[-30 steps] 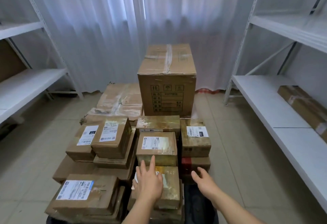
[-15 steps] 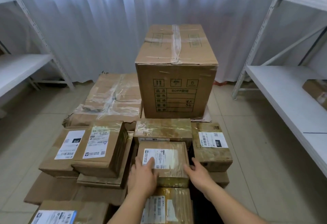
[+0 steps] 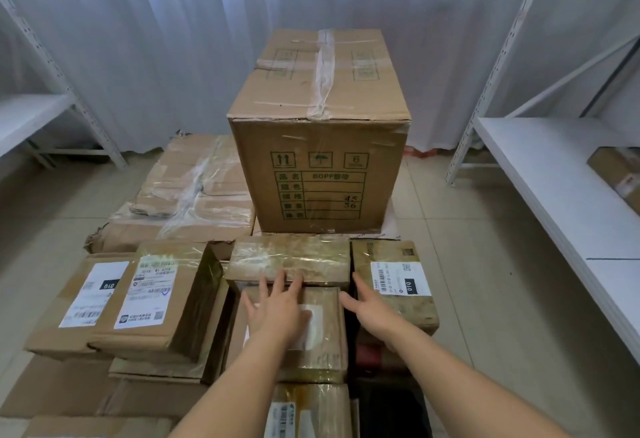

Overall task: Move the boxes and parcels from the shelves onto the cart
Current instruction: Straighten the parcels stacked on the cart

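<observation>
A: Hands?
B: Left hand (image 3: 277, 313) flat on small labelled parcel (image 3: 322, 340), fingers straight, tips reaching taped parcel (image 3: 291, 261) at 12 o'clock. Right hand (image 3: 369, 309) fingers extended, against parcel's right edge, gripping nothing.
A: Boxes?
B: Stacked low at centre; big carton (image 3: 322, 147) at 12, one box on right shelf (image 3: 540, 174) at 3.
</observation>
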